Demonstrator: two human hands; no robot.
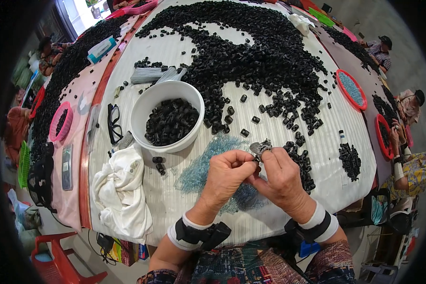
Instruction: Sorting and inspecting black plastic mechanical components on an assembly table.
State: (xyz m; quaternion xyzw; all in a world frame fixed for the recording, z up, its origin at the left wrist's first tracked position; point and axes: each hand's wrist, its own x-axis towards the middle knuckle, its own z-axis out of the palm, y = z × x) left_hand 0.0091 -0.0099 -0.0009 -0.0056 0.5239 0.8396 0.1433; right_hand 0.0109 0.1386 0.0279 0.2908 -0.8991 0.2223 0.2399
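My left hand (228,179) and my right hand (285,182) meet over the near part of the table, fingertips pinched together. What lies between them is too small and too covered to make out. A grey wrap (261,148) sits around a right-hand finger. Beneath and left of the hands spreads a loose heap of fine bluish, glinting pieces (199,165). Small black plastic pieces (298,165) lie just right of the right hand. Beyond the left hand stands a white bowl (138,135), partly filled with the same kind of black pieces.
A large pile of black pieces (251,57) covers the far table. Eyeglasses (113,124) and a white cloth (120,189) lie at left. A small black heap (350,162) is at right. Other people sit along both sides with red and pink baskets (351,90). A red chair (64,260) stands lower left.
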